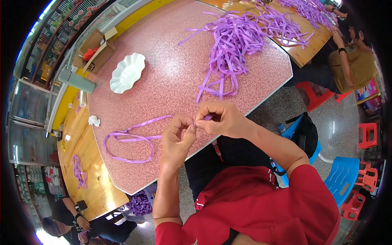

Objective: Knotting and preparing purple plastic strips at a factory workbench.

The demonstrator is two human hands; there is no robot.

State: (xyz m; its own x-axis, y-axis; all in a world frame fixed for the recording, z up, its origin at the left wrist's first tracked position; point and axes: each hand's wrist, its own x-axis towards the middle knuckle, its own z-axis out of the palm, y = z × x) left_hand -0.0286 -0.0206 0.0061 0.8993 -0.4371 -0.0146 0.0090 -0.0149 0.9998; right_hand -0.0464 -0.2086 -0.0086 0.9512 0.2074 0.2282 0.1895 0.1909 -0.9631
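Beyond left hand point(177, 138) and right hand point(227, 118), both pinched on purple ribbon point(141, 139): tangled heap point(237, 38), white dish point(127, 73).

A white, scallop-rimmed dish point(126, 73) rests on the pink speckled table point(167, 87). Left of the dish and slightly higher is an open cardboard box point(104, 54) with something red point(90, 53) inside. Just left of the dish is a grey-green tumbler point(81, 81); below and left of it, a crumpled white tissue point(94, 121). Well to the dish's right, and lower, are a blue chair point(342, 181) and a red stool point(368, 127).
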